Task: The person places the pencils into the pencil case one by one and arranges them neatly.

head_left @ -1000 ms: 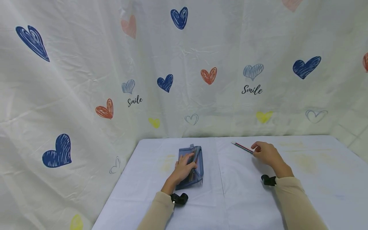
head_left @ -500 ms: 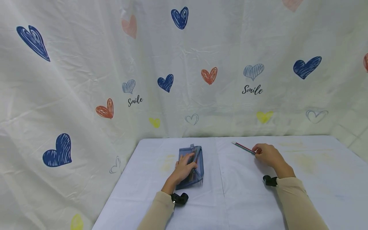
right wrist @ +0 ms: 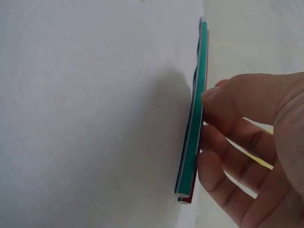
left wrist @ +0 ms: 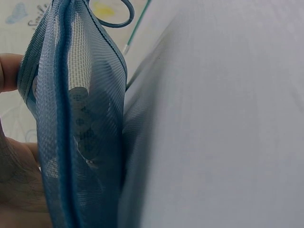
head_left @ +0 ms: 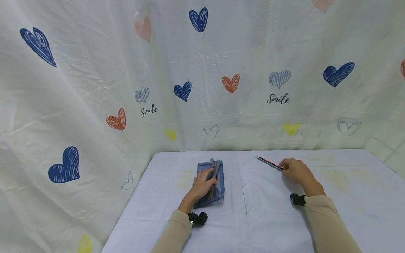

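Observation:
In the head view a blue mesh pencil case (head_left: 219, 186) lies on the white table, left of its middle crease. My left hand (head_left: 201, 184) rests on top of it with fingers spread. Seen from the left wrist, its zipped mesh side (left wrist: 102, 118) fills the left part, with dim contents showing through. A green pencil (right wrist: 195, 123) and a red pencil (right wrist: 187, 195) lie side by side at the right. My right hand (head_left: 295, 172) pinches them near their right-hand end, thumb and fingertips against the shafts. Their other ends point to the back left.
A white tabletop (head_left: 269, 218) spreads around both hands. Behind it and to the left hangs a white curtain (head_left: 246, 42) printed with hearts and the word Smile. A black wrist camera (head_left: 197, 218) sits at the left cuff, another black camera (head_left: 297, 199) at the right.
My right hand has shifted slightly to the right and nearer to me. The two pencils have turned a little, so the green one shows more clearly. My left hand and the pencil case stay put.

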The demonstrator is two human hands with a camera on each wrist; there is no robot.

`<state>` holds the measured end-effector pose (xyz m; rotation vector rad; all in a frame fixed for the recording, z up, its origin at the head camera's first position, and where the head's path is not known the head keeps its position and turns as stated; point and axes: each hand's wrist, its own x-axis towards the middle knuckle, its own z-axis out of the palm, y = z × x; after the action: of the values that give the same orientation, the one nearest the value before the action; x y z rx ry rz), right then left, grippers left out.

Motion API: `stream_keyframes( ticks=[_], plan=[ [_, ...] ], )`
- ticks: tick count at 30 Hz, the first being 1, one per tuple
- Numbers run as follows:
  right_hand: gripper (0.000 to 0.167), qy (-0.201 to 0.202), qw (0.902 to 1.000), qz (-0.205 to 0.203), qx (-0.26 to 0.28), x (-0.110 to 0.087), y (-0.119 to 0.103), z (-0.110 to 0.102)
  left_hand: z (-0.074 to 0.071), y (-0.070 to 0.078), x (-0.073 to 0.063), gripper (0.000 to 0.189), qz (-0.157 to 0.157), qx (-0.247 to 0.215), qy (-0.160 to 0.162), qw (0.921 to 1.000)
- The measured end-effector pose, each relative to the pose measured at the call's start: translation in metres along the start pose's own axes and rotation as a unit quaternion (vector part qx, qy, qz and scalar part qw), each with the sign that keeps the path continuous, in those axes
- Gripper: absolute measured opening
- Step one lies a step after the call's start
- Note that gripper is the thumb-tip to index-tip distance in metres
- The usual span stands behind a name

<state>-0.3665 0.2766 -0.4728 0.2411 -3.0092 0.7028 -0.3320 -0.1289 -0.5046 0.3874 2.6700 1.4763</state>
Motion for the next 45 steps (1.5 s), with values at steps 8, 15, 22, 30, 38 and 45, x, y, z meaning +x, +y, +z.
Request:
stream_keyframes(
  ticks=[8,15,22,30,38,45],
  plan=[
    [0.022,-0.03,0.9995,0.006,-0.011,0.002,-0.001,0.003,0.001,-0.002,0.001,0.074,-0.001,0.004,0.0,1.0],
    [0.021,-0.038,0.9992,0.009,-0.011,0.0,-0.005,0.002,0.001,-0.001,0.001,0.07,0.008,0.003,0.001,1.0],
    [0.021,-0.042,0.9991,0.002,-0.01,0.001,-0.005,0.004,0.001,-0.002,0.002,0.071,0.002,0.002,-0.001,1.0],
    [0.021,-0.043,0.9991,-0.006,0.0,0.001,-0.006,0.005,0.001,-0.001,0.001,0.072,0.0,0.001,0.002,1.0],
    [0.021,-0.03,0.9989,-0.028,0.019,0.0,-0.01,0.005,0.001,-0.001,0.0,0.072,0.001,0.003,0.003,1.0],
    [0.025,-0.046,0.994,-0.026,0.096,0.0,-0.022,0.006,0.0,0.0,0.0,0.072,0.0,0.005,0.004,1.0]
  ],
)
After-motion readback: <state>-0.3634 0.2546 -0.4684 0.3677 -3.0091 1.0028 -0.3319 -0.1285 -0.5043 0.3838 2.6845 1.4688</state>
